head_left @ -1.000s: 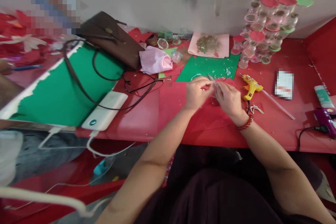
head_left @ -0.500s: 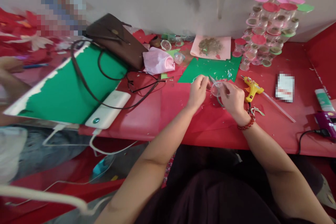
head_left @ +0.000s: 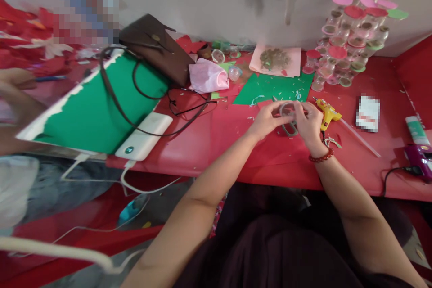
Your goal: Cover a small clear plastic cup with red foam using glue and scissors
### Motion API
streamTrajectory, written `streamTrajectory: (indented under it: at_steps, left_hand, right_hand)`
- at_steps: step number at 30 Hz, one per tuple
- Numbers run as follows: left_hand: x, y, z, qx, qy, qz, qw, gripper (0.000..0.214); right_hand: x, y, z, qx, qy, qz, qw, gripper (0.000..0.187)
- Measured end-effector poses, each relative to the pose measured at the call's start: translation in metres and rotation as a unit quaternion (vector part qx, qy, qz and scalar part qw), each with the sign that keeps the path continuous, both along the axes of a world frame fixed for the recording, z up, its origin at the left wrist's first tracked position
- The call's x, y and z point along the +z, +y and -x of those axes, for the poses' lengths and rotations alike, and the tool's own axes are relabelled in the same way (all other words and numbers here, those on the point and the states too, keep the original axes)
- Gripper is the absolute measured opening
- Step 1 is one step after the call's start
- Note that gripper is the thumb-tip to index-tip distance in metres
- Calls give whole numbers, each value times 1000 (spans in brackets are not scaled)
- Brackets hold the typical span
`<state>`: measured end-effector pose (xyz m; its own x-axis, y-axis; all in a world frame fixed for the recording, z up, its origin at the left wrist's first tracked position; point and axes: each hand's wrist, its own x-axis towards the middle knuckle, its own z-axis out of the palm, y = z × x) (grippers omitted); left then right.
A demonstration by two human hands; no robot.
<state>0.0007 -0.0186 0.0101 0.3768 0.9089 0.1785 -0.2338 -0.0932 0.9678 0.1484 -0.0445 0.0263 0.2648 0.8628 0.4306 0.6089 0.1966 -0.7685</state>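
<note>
A small clear plastic cup [head_left: 287, 109] is between my two hands, its round rim facing me. My left hand [head_left: 266, 120] grips its left side between thumb and fingers. On the other side, my right hand [head_left: 309, 125] pinches the rim, with a beaded bracelet at the wrist. Beneath them lie scissors [head_left: 290, 133] with grey-green handles, partly covered by my hands. A yellow glue gun [head_left: 329, 114] lies just right of my right hand. Behind my hands is a green sheet [head_left: 266, 87] dotted with paper scraps.
A hanging craft of clear cups [head_left: 351, 40] with coloured discs stands at the back right. To the left are a brown bag [head_left: 162, 51], eyeglasses [head_left: 185, 110] and a white power bank [head_left: 145, 137] with cables. Another person's arm [head_left: 20, 94] is at the far left.
My left hand has moved right and taken hold of the cup's left side; it was a little apart from the cup before. The camera view has shifted slightly.
</note>
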Motion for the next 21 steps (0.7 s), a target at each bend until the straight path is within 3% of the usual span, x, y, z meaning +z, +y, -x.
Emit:
streamTrajectory:
  at_steps: [3, 6, 9, 12, 16, 21]
  left_hand:
    - [0, 9, 8, 85, -14, 17, 996, 39]
    - [-2, 25, 24, 186, -66, 89, 976, 26]
    - [-5, 39, 39, 195, -82, 142, 967, 36]
    - [-8, 46, 46, 177, -81, 129, 972, 39]
    - [-11, 51, 50, 199, -77, 100, 972, 32]
    - [-11, 55, 52, 225, -74, 89, 968, 28]
  right_hand:
    - [14, 4, -17, -65, -19, 33, 997, 44]
    - [32, 6, -46, -125, -121, 123, 977, 35]
    - [40, 2, -70, -169, -230, 258, 923, 30]
    - [30, -4, -80, -196, -247, 330, 889, 42]
    - [6, -9, -81, -221, -202, 327, 896, 59]
    - [-7, -11, -86, -280, -95, 267, 917, 41]
